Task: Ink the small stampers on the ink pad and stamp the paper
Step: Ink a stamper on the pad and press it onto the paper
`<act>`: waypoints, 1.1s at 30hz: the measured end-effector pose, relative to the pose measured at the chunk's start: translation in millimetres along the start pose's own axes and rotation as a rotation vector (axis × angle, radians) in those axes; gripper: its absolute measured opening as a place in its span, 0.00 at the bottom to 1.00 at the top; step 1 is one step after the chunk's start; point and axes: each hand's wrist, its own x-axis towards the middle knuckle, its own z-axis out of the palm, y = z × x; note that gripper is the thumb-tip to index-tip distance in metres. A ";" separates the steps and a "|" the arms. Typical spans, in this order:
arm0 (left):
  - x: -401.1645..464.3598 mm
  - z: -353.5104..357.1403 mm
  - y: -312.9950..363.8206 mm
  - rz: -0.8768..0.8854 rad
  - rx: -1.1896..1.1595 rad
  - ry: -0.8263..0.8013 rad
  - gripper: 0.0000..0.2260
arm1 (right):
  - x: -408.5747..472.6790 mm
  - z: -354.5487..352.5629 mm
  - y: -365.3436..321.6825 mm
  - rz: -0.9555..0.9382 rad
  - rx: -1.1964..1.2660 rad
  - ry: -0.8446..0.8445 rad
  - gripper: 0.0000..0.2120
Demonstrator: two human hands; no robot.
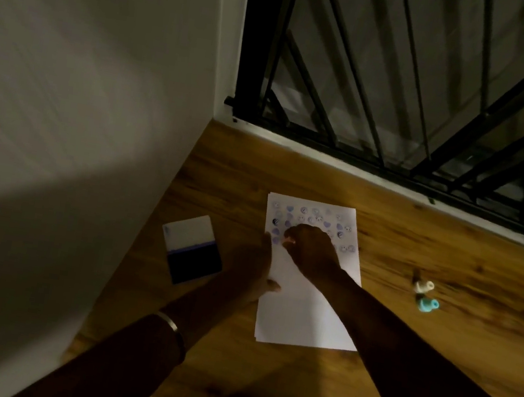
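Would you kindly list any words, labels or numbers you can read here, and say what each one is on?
None can be read.
Paper: only stamped hearts and round faces, no lettering.
Ink pad: a faint bluish mark on its open lid, too blurred to read.
Loose stampers: no text visible.

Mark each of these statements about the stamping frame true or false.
1. The paper already carries stamp marks on its far half. True.
2. The ink pad lies to the right of the paper. False: it lies to its left, by the wall.
3. The right hand is down on the paper among the marks. True.
4. The left hand is on the ink pad. False: it rests at the paper's left edge.
5. Two loose stampers, a white stamper and a blue stamper, lie on the table right of the paper. True.
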 end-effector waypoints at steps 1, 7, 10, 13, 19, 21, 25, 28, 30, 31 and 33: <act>-2.1 -2.1 2.1 0.008 -0.004 -0.005 0.35 | -0.6 1.1 0.7 -0.004 -0.008 -0.002 0.10; -14.0 -17.5 5.3 0.010 -0.106 -0.008 0.35 | 0.8 -6.2 -6.1 -0.008 -0.074 -0.071 0.12; -20.9 -26.3 12.9 0.079 0.026 0.017 0.40 | -4.8 -13.4 -5.4 0.021 0.007 -0.061 0.12; -26.6 -33.2 20.7 0.147 0.158 0.012 0.39 | -13.4 -18.2 -1.8 0.056 0.069 0.019 0.13; -30.9 -39.1 24.2 0.108 -0.133 0.006 0.29 | -29.4 -23.3 9.8 0.055 0.068 0.106 0.11; -30.4 -43.5 24.6 0.016 -0.273 0.051 0.22 | -35.8 -22.0 11.9 0.057 0.083 0.122 0.11; -31.5 -51.8 32.3 -0.251 -0.613 0.009 0.14 | -47.5 -15.4 11.5 0.044 0.094 0.157 0.10; -32.0 -52.1 39.4 -0.311 -0.892 -0.007 0.09 | -54.2 -11.7 8.3 0.013 0.079 0.156 0.10; -29.6 -52.5 43.9 -0.328 -1.040 0.012 0.03 | -56.4 -10.9 5.7 -0.001 0.077 0.170 0.10; -28.5 -52.6 47.0 -0.346 -1.098 0.019 0.04 | -57.1 -10.7 4.4 -0.007 0.088 0.184 0.10; -26.6 -51.8 52.5 -0.386 -1.234 0.016 0.05 | -57.7 -11.8 1.3 -0.019 0.114 0.220 0.10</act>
